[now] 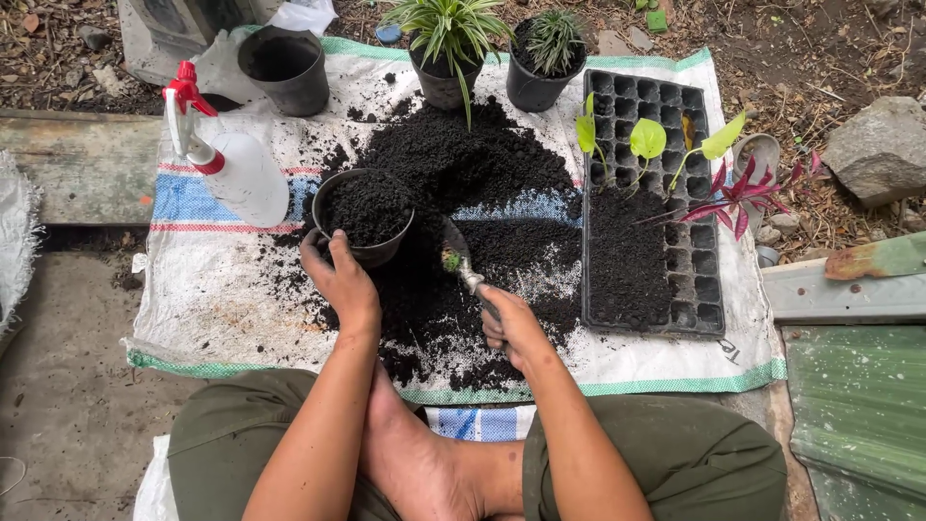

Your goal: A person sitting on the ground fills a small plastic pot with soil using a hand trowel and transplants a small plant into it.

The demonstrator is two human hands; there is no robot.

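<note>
Fingers, left: left hand (340,280) curled on the near rim of the black pot (364,217), thumb up the left side, gripping it.
Fingers, right: right hand (511,326) wrapped tight round the handle of the trowel (461,260), closed on it.
Pot look: round, black plastic, filled nearly to the rim with dark crumbly soil, surface lumpy; sits upright on the sack.
Pot place: about 10 o'clock from the trowel blade, just beside it, at the left edge of the soil heap (463,174).
Trowel look: narrow metal blade, dirty, points toward 11 o'clock; a small green bit lies on the blade.
Soil heap: black, loose, spread across the middle of the white woven sack (212,299), scattered crumbs toward 6 o'clock.
Spray bottle: white body, red trigger (231,164), lying at 9 o'clock from the pot, nearly touching.
Seed tray: black cell tray (656,203) at 3 o'clock, lower cells filled with soil, green and red-leaved cuttings (714,183) lying across its upper half.
Back row: empty black pot (286,68) at 11 o'clock, two potted grassy plants (492,48) at 12 o'clock.
Person: sits cross-legged, olive trousers, bare foot (424,463) between the forearms.
</note>
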